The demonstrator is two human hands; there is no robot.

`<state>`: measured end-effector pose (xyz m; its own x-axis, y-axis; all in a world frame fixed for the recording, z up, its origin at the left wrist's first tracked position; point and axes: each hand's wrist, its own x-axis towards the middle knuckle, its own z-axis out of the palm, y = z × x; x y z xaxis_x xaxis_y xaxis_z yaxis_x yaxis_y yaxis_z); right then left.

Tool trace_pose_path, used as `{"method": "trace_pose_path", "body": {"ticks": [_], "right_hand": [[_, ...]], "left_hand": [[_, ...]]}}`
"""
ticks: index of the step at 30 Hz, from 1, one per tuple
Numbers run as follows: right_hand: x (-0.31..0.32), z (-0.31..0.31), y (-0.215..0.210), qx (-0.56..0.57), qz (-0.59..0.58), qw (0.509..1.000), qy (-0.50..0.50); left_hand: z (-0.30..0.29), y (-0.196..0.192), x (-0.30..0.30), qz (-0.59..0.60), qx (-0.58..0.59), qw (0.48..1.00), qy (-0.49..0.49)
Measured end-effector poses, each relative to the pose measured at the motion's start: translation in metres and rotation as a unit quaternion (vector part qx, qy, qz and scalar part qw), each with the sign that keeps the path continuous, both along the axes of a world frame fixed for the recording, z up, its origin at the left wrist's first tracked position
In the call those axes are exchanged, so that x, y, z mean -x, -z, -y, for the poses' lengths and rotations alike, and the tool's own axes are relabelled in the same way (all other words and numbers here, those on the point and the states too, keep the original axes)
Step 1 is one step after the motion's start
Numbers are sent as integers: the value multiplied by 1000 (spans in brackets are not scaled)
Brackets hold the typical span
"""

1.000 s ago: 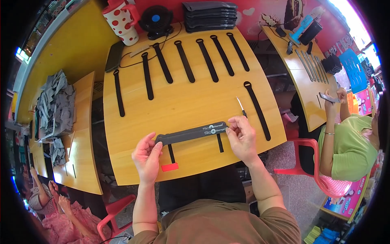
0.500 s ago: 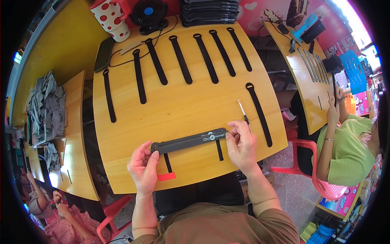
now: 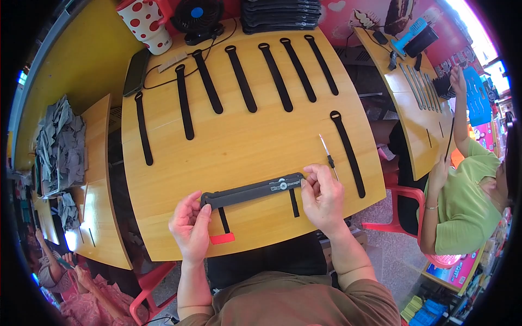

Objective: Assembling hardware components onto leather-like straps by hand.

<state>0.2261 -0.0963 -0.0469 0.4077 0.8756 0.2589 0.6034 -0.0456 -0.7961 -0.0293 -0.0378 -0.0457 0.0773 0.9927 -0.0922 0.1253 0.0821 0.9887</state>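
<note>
A long folded black fabric strip with light printing near its right end stretches between my hands, just above the table's near part. My left hand pinches its left end between thumb and fingers; my right hand grips the right end the same way. Two narrow black straps show below it, the left one ending in a red tab. Beyond my right hand lies a slim pointed tool with a dark middle. To its right is a black strap with a slotted end.
Several similar slotted straps lie in a row across the wooden table. Along the back stand a spotted tumbler, a small fan, a phone and a stack of black folded pieces. A co-worker in green sits right.
Both my hands keep hold of the folded strip, which has barely moved. At the right, the co-worker's one hand has risen, drawing a dark strip apart from the other hand.
</note>
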Motion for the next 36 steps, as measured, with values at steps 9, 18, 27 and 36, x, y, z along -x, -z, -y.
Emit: {"method": "trace_pose_path", "body": {"ticks": [9, 18, 27, 36], "right_hand": [[1, 1, 1, -1, 13, 1000, 0], [1, 0, 1, 2, 17, 1000, 4], [2, 1, -1, 12, 25, 999, 18], [5, 0, 3, 0, 38, 999, 18]], "left_hand": [[0, 0, -1, 11, -5, 1000, -6], [0, 2, -1, -2, -11, 1000, 1], [-1, 8, -2, -19, -32, 999, -6], [1, 8, -3, -46, -46, 997, -29]]}}
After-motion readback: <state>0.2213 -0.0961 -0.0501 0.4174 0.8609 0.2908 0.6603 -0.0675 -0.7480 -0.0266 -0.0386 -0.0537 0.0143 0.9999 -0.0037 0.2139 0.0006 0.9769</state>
